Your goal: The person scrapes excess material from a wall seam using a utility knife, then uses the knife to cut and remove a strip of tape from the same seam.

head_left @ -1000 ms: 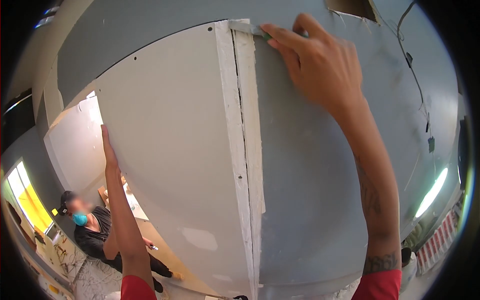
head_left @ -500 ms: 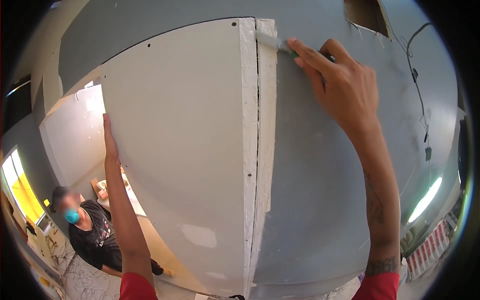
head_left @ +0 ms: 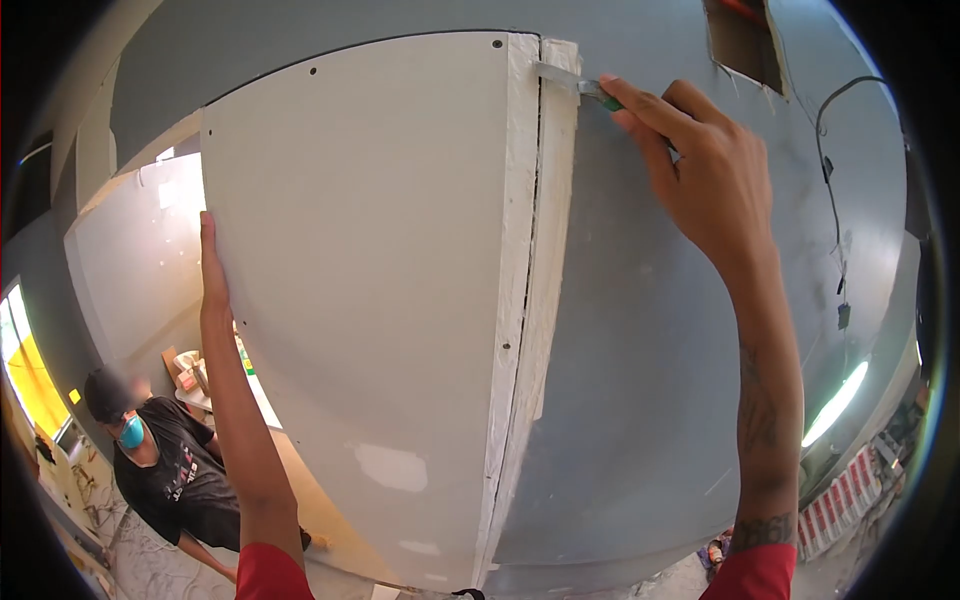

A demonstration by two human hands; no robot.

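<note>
I look up at a ceiling. A pale drywall panel (head_left: 370, 270) is pressed up against it. My left hand (head_left: 210, 270) lies flat along the panel's left edge, fingers together. My right hand (head_left: 700, 170) grips a knife with a green handle (head_left: 575, 85); its metal blade points left and touches the white seam strip (head_left: 545, 260) near the strip's top end. A dark gap runs along the seam between the panel and the grey ceiling board (head_left: 650, 400).
A person in a black shirt with a blue mask (head_left: 150, 460) stands below at the lower left. A cut-out hole (head_left: 745, 45) and hanging wires (head_left: 840, 200) mark the ceiling at right. A tube light (head_left: 835, 405) glows at right. A bright window (head_left: 25, 370) is at far left.
The view has shifted, so panel and seam sit further right in the picture. My right hand with the knife stays at the seam's top end. The person below has drifted toward the lower left.
</note>
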